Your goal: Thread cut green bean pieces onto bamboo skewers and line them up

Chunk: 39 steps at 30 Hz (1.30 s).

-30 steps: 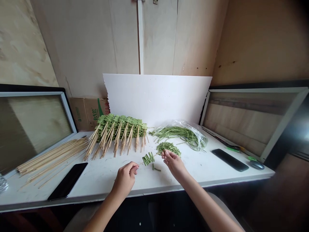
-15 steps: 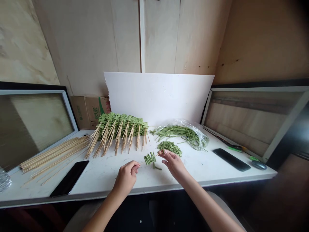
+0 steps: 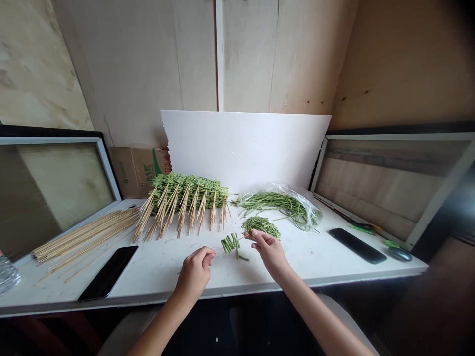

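Observation:
A thin wooden skewer spans the space between my two hands, with several cut green bean pieces threaded side by side along its middle. My left hand is closed around one end of it. At the other end, my right hand pinches the skewer between thumb and fingers. One loose bean piece shows just below the threaded ones. Behind my right hand lies a pile of cut bean pieces, partly covered by the fingers.
Stacked bean skewers stand at the back left, sticks pointing forward. Bare skewers and a black phone lie at left. Long beans in a plastic bag are at back right, near another phone and a mouse.
The camera view has shifted very slightly. Both hands keep their hold on the skewer, with little visible movement.

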{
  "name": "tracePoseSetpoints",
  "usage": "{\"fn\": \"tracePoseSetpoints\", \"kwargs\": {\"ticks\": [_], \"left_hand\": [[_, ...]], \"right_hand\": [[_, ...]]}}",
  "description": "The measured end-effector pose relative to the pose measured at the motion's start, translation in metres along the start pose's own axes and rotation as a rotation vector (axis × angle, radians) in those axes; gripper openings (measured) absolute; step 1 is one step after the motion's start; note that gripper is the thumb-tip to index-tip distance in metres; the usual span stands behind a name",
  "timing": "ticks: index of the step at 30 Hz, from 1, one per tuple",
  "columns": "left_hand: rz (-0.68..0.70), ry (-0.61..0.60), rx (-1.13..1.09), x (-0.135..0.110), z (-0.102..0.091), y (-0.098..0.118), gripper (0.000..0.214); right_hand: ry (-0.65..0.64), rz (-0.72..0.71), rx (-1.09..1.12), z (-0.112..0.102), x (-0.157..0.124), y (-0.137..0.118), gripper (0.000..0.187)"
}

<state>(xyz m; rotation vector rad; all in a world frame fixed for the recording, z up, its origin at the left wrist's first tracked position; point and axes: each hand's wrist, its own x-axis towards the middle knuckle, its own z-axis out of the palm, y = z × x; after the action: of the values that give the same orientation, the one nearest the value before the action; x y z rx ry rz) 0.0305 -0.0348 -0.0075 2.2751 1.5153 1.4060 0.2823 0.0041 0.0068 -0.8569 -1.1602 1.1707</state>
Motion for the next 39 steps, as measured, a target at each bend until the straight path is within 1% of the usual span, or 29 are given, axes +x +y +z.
{"fn": "tracePoseSetpoints", "kwargs": {"ticks": [5,11,15,17,20,24,29,35,39], "left_hand": [[0.065,0.081,0.029,-0.005,0.003,0.0,0.024],[0.103,0.112,0.012,-0.008,0.006,0.001,0.027],[0.108,0.137,0.012,-0.006,0.006,0.002,0.027],[0.107,0.137,0.014,-0.006,0.006,0.003,0.026],[0.101,0.124,0.011,-0.007,0.007,0.003,0.028],[0.11,0.123,-0.001,-0.008,0.009,0.003,0.031],[0.123,0.125,-0.003,-0.008,0.008,0.006,0.032],[0.145,0.134,0.033,-0.006,0.002,0.009,0.03],[0.15,0.13,0.04,-0.007,0.003,0.01,0.03]], "right_hand": [[0.052,-0.025,-0.021,0.005,-0.002,0.002,0.035],[0.069,-0.022,0.012,0.013,-0.009,-0.002,0.034],[0.104,-0.01,0.041,0.013,-0.009,-0.005,0.036],[0.12,-0.014,0.024,0.013,-0.009,-0.007,0.036],[0.132,-0.053,-0.063,0.013,-0.01,-0.011,0.033],[0.15,-0.087,-0.141,0.016,-0.015,-0.014,0.034],[0.17,-0.093,-0.166,0.023,-0.021,-0.013,0.035],[0.205,-0.103,-0.141,0.032,-0.026,-0.008,0.035],[0.222,-0.11,-0.147,0.036,-0.029,-0.009,0.035]]}}
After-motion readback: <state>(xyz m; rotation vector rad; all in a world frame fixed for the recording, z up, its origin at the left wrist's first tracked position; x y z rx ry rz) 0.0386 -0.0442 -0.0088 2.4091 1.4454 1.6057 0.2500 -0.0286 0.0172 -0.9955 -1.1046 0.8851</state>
